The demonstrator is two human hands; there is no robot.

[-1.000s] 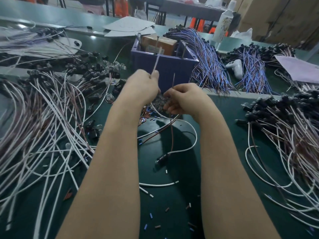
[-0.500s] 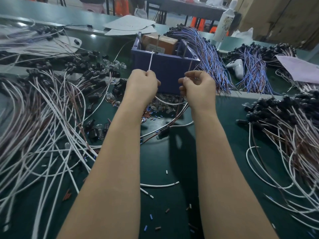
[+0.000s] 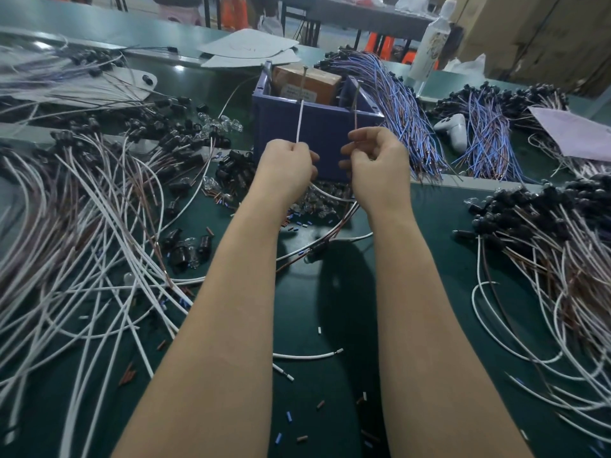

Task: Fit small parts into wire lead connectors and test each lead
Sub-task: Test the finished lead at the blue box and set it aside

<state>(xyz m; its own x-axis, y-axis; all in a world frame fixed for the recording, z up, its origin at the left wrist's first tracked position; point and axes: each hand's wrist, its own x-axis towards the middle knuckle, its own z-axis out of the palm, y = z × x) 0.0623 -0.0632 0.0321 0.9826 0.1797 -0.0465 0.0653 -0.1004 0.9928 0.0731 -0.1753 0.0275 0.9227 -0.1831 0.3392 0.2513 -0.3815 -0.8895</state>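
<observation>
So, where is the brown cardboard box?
Head view, upper centre: the brown cardboard box sits inside the blue bin, left of the blue wire bundle.

**Location: wire-lead assembly bench, factory workshop.**

A long green work table carries bulk stock rather than single items. Loose white and brown leads are heaped at the left, and a second heap with black connectors lies at the right. Bundles of blue leads lie beside a blue parts bin. Small clear bulbs and cut insulation scraps are scattered on the surface. Behind stand a second bench and stacked cardboard cartons, as in a production hall.
</observation>
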